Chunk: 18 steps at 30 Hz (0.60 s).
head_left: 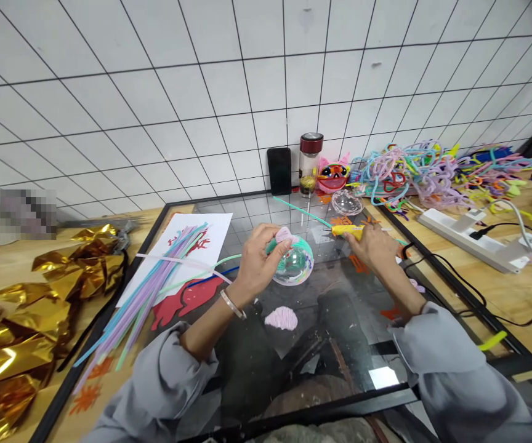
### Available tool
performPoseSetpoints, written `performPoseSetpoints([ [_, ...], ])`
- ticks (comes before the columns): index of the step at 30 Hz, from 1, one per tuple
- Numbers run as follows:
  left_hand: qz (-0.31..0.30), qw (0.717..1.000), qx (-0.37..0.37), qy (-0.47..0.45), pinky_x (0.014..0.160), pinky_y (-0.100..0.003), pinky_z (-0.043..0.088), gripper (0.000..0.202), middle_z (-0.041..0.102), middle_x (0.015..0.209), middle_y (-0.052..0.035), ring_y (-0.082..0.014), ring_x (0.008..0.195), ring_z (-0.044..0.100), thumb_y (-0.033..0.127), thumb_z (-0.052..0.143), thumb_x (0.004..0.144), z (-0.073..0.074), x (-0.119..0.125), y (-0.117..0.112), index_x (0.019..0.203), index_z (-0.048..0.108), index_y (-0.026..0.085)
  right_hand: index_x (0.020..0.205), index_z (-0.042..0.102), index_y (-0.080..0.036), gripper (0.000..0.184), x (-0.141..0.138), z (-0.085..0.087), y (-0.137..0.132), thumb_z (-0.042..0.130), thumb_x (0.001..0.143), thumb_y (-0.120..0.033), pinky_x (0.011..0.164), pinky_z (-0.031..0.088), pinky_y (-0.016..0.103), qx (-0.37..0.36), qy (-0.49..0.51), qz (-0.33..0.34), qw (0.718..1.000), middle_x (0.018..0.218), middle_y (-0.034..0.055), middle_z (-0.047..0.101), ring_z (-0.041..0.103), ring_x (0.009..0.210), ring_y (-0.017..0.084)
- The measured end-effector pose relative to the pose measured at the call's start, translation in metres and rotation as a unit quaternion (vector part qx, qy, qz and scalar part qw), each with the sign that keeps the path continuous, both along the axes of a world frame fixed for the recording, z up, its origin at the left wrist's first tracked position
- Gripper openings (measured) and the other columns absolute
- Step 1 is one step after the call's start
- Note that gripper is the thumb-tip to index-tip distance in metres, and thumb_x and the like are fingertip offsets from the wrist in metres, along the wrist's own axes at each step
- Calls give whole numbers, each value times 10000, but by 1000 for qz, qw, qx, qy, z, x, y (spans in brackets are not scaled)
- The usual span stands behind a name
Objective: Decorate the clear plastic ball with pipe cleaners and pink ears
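My left hand [261, 258] pinches a small lilac fuzzy piece [284, 234] between thumb and fingers. It is at the upper left rim of a clear plastic dome [296, 263], whose edge carries green and lilac fuzzy trim. Whether the piece touches the dome, I cannot tell. Closed around a yellow glue gun [346, 231], my right hand [374, 246] is right of the dome, close to the glass. A second lilac fuzzy piece [282, 318], petal-shaped, lies on the glass tabletop [247, 357] nearer to me.
Pipe cleaners [155, 289] lie across white paper [215, 227] and a red cutout [187, 298]. At the back stand a phone [279, 171], a bottle [310, 163] and a pink cat-faced piece [333, 175]. A power strip [473, 237] with cords is right; gold foil [12, 332] is left.
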<state>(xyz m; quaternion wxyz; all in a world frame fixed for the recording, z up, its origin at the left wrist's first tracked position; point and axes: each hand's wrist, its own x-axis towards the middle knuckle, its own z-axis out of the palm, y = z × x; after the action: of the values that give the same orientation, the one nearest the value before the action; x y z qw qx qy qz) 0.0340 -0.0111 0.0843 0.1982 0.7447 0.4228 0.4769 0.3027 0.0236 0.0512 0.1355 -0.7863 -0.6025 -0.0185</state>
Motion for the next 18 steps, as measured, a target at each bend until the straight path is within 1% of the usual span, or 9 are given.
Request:
performPoseSetpoints([
  [3, 13, 1000, 10, -3, 892, -326, 449, 162, 673, 967, -60, -203, 969, 589, 312, 572, 936, -7, 3, -1, 863, 644, 186, 1131, 643, 34, 655, -4, -6, 3, 621, 855, -560, 782, 488, 522, -3, -20, -26, 999, 1101, 377, 645, 664, 996, 469],
  [6, 24, 1000, -11, -8, 907, -341, 446, 167, 677, 988, -68, -211, 986, 588, 328, 546, 954, -14, 6, -3, 944, 637, 188, 1148, 641, 42, 672, -4, -10, 7, 664, 814, -540, 816, 493, 544, -8, -18, -40, 999, 1125, 384, 641, 642, 1055, 489],
  [9, 18, 999, -44, -24, 895, -337, 453, 207, 679, 1012, -78, -210, 985, 603, 350, 511, 972, -20, 8, -4, 992, 633, 184, 1097, 671, 24, 557, -1, -12, 10, 649, 815, -456, 831, 488, 523, -28, -5, -51, 998, 1115, 362, 658, 634, 1088, 484],
  [11, 13, 997, -62, -42, 872, -322, 463, 224, 682, 1014, -79, -205, 975, 616, 364, 508, 973, -23, 8, -4, 1016, 633, 183, 1010, 699, -19, 449, 2, -11, 11, 664, 789, -409, 781, 485, 481, -30, 21, -63, 997, 1052, 332, 682, 658, 1030, 461],
  [14, 11, 995, -79, -62, 847, -305, 478, 241, 688, 1006, -77, -199, 958, 628, 382, 520, 967, -25, 7, -4, 1038, 634, 182, 916, 699, -88, 375, 7, -7, 10, 669, 774, -433, 684, 445, 408, 2, 78, -57, 995, 928, 273, 696, 681, 905, 398],
  [16, 11, 994, -83, -63, 841, -300, 481, 240, 689, 1001, -74, -195, 948, 630, 382, 530, 962, -24, 7, -3, 1032, 638, 179, 963, 682, -100, 393, 9, -1, 8, 630, 800, -454, 671, 424, 387, 36, 103, -52, 993, 892, 238, 693, 676, 874, 362],
  [18, 13, 995, -84, -60, 846, -297, 478, 228, 692, 996, -70, -191, 943, 629, 369, 541, 956, -23, 7, -3, 1015, 644, 175, 1051, 653, -105, 418, 9, 6, 5, 634, 788, -430, 688, 430, 380, 88, 122, -68, 986, 902, 205, 695, 666, 873, 342],
])
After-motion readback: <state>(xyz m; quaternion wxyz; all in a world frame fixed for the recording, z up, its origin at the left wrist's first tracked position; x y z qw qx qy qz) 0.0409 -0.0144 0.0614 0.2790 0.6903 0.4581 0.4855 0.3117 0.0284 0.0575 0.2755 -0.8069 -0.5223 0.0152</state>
